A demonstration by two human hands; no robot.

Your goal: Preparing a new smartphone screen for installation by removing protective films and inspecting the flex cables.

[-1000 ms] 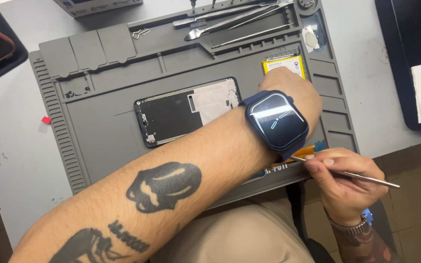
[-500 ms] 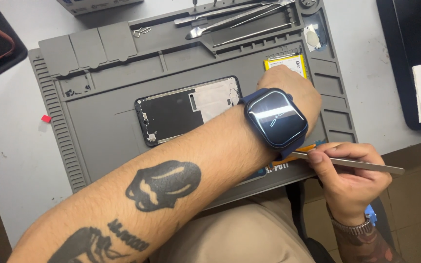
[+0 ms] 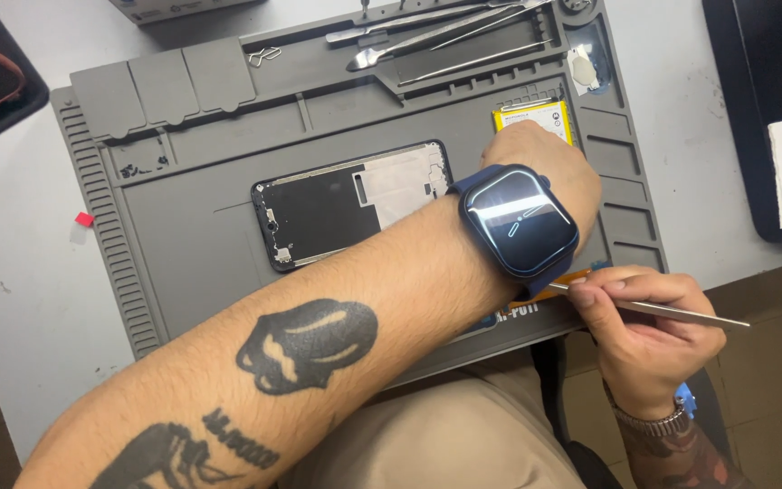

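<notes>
- Left hand [image 3: 549, 158] lies across the grey work mat [image 3: 183, 263], the back of it turned up to the camera; the fingers are bent down and hidden behind the wrist, so I cannot tell if they are closed on something
- The left hand is over the yellow battery [image 3: 536, 116], which shows just above the knuckles, in the right part of the mat; if the fingers touch it I cannot tell
- On the left wrist there is a dark blue smartwatch [image 3: 520, 220] with a lit screen, and the tattooed forearm crosses the mat from the lower left
- Right hand [image 3: 649, 335] is at the near right edge of the mat, below the watch; its fingers are closed around a thin metal tool [image 3: 672, 311], held like a pen
- The tip of this tool points to the left, under the watch, close to a small orange piece [image 3: 581, 273] at the mat edge; the contact itself is hidden
- An opened phone frame [image 3: 350, 204] lies flat in the middle of the mat, just left of the left wrist, and no hand touches it
- Several metal tools [image 3: 427, 36] rest in the top tray of the mat, well apart from the 2 hands
- A silver bracelet [image 3: 653, 424] is on the right wrist
</notes>
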